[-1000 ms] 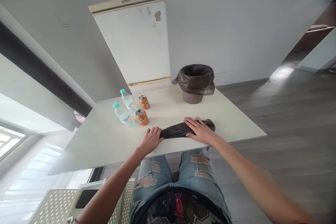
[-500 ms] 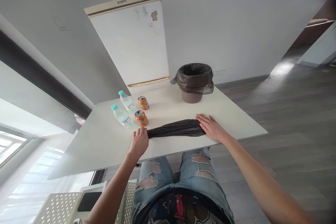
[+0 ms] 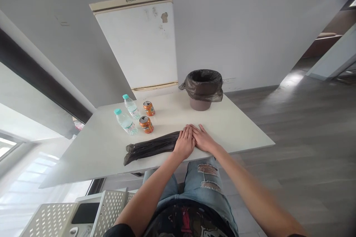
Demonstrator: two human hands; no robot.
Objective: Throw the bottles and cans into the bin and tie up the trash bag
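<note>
A black plastic bag (image 3: 155,145) lies gathered into a long, flat strip near the table's front edge. Its loose, crinkled left end rests free on the tabletop. At the strip's right end is my left hand (image 3: 185,143), its bent fingers closed together over the plastic. My right hand (image 3: 205,140) lies beside it, palm down with fingers stretched out, touching the left hand. The bag's right end is hidden under the hands. Behind the strip stand two orange drink cans (image 3: 146,125) and two clear bottles with turquoise caps (image 3: 125,123).
A brown bin (image 3: 200,105) lined with a dark bag stands at the back of the white table (image 3: 233,129). Behind the table is a worn white fridge (image 3: 139,48). White perforated baskets (image 3: 111,207) sit below at the front left.
My left hand has let go of the bag's left end and moved right, up against my right hand. The bag's left end now lies exposed. The view has shifted slightly.
</note>
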